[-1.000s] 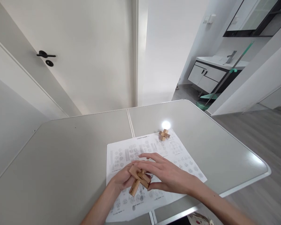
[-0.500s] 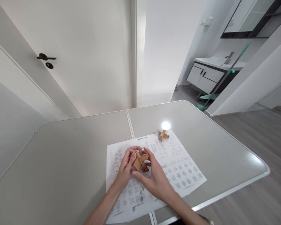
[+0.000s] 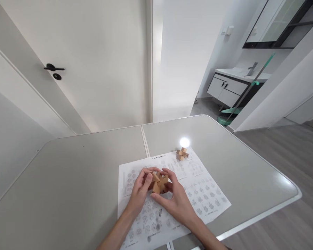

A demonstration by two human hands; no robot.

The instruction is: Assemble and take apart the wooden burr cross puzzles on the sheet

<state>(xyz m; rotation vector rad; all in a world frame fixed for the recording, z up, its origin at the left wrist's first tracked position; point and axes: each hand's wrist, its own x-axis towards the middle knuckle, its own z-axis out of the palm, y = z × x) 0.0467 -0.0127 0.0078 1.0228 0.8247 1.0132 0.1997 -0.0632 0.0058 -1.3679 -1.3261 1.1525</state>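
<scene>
Light brown wooden blocks, fitted together as an interlocking puzzle (image 3: 159, 183), are between my two hands above a printed sheet. My left hand (image 3: 142, 189) grips the puzzle from the left, thumb on top and fingers behind. On the right side, my right hand (image 3: 176, 198) holds it with the thumb low at the front and the fingers curled over the back. A second, smaller wooden puzzle (image 3: 182, 153) rests at the sheet's top right part. The white sheet (image 3: 206, 191) carries rows of small grey drawings.
The grey folding table (image 3: 67, 180) has a pale rim and a seam down its middle. Beyond it are a white door with a black handle (image 3: 54, 68), a wall and, at the right, a washbasin cabinet (image 3: 226, 86) with a green broom and dustpan.
The view has tilted up slightly, so everything sits a little lower. The held puzzle has turned slightly between my hands, and both hands still hold it.
</scene>
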